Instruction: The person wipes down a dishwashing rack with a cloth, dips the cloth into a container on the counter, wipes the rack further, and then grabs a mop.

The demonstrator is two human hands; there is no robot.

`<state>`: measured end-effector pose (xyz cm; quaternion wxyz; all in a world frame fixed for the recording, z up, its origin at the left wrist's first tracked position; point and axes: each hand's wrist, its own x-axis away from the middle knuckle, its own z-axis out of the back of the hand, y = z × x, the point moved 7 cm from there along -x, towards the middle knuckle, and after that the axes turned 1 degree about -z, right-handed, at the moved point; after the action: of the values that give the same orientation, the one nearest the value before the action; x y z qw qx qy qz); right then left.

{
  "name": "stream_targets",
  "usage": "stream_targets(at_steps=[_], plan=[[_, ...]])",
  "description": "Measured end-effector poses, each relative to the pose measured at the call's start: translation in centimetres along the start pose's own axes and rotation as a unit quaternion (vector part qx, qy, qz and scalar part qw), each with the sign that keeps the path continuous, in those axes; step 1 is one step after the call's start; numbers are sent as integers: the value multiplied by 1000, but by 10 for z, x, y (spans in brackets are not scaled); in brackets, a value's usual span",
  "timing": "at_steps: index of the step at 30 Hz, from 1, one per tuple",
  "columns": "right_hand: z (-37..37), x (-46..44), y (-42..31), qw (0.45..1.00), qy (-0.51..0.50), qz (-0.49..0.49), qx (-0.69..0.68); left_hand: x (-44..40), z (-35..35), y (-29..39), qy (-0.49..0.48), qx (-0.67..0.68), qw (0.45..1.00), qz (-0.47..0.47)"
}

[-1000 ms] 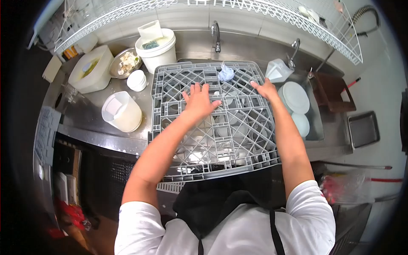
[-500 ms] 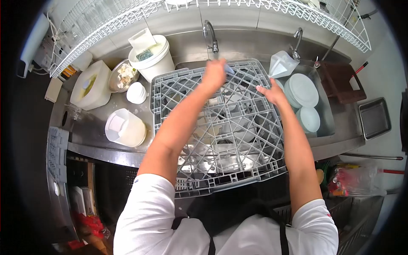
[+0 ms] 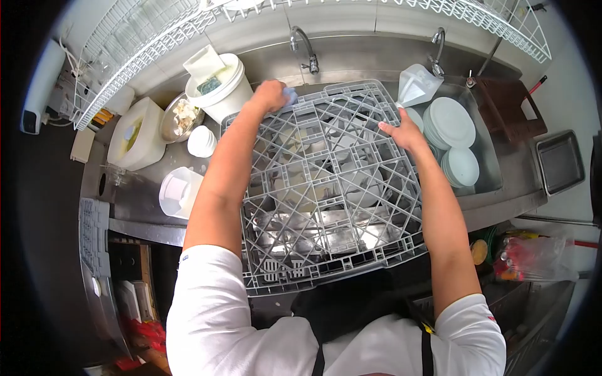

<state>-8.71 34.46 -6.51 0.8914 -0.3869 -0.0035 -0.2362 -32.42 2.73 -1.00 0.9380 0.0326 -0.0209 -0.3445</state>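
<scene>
Clutching a bluish cloth [image 3: 290, 96] in my left hand [image 3: 268, 97], I'm gripping with my right hand [image 3: 406, 133] a grey rack [image 3: 327, 203] overhanging the counter's [image 3: 128, 202] front; pressing its near side could tip it

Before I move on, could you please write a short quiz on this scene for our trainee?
1. What does the left hand hold?
2. True or false: the right hand is on the white bucket.
3. Fill in the gap: the pale dishes on the right are stacked in the ____.

Key:
1. A bluish wad.
2. False; it is at the right-hand edge of the grey rack.
3. Sink.
</scene>
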Motion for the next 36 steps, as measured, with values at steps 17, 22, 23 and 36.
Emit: stream_targets(at_steps=[17, 22, 23, 36], plan=[[-6, -7, 8, 1000, 10, 6, 9, 18, -21, -1, 132, 161, 977, 54], [-4, -4, 4, 1000, -1, -4, 12, 12, -26, -43, 254, 294, 909, 154], [-5, -5, 5, 1000, 8, 4, 19, 5, -37, -53, 205, 298, 924, 124], [-10, -10, 8, 999, 9, 14, 38, -6, -27, 1, -4, 112, 993, -23]])
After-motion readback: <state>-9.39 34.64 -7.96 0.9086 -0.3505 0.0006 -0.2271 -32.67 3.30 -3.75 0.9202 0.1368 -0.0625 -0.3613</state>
